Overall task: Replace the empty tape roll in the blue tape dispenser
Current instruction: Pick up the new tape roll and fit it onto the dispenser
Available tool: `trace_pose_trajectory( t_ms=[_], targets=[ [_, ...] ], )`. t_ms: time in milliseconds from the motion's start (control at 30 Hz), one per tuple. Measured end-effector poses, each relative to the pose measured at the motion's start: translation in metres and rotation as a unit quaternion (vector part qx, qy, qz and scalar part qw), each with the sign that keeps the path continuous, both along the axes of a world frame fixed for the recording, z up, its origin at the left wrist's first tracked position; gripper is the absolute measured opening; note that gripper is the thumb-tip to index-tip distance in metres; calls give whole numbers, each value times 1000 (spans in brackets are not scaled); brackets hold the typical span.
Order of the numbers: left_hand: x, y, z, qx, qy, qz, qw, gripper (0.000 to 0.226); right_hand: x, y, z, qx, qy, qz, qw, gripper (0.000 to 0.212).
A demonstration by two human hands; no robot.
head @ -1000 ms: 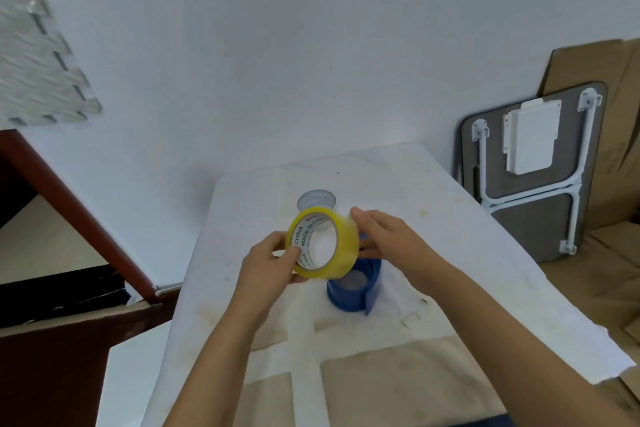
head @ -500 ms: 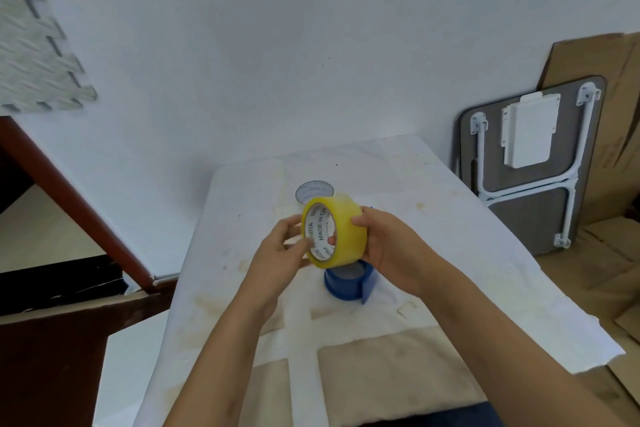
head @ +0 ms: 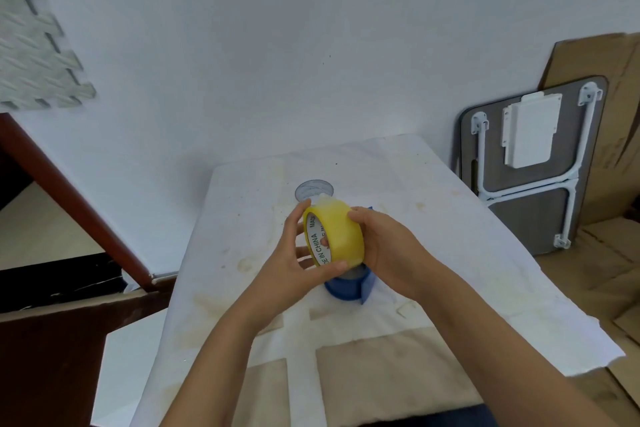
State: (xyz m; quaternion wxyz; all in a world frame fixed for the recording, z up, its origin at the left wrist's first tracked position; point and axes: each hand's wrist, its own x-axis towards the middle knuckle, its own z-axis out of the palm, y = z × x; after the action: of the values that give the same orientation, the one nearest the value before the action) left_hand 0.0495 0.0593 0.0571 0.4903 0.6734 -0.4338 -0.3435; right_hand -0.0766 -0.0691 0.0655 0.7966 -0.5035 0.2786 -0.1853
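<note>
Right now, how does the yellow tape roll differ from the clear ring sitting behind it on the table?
The tape roll is yellow, with a printed core; the ring is clear and looks bare of tape. The roll is held in the air between the left hand and right hand; the ring rests untouched on the table. The roll is turned on edge, its opening facing left; the ring's opening faces up. Both are round hoops.
</note>
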Motion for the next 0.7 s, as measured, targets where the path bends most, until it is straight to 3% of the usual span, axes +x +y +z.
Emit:
trace_pose_trajectory(
  t_ms=[100, 200, 267, 333, 433, 533, 633, 700],
  targets=[
    [5, 4, 3, -9, 48, 19, 999, 100, -1, -6, 5, -128, 41, -93, 987, 30],
    [12, 10, -3, -13, 90, 13, 996, 96, -10, -19, -5, -206, 135, -200, 948, 27],
    [14, 13, -7, -14, 151, 8, 988, 89, -13, -24, -17, -215, 204, -181, 938, 43],
    [11, 13, -6, -13, 213, 10, 977, 65, -11, -26, -29, -208, 255, -132, 935, 58],
    [4, 11, -7, -4, 261, 31, 965, 43, -7, -25, -37, -197, 294, -93, 931, 64],
    [1, 10, -8, 14, 278, 27, 960, 46, -4, -23, -41, -196, 291, -88, 932, 61],
    [-5, 10, -11, 23, 299, 11, 954, 49, -3, -17, -46, -223, 278, -89, 930, 81],
    [-11, 8, -12, 26, 292, -5, 956, 50, -1, -14, -48, -237, 273, -93, 928, 67]
  ],
)
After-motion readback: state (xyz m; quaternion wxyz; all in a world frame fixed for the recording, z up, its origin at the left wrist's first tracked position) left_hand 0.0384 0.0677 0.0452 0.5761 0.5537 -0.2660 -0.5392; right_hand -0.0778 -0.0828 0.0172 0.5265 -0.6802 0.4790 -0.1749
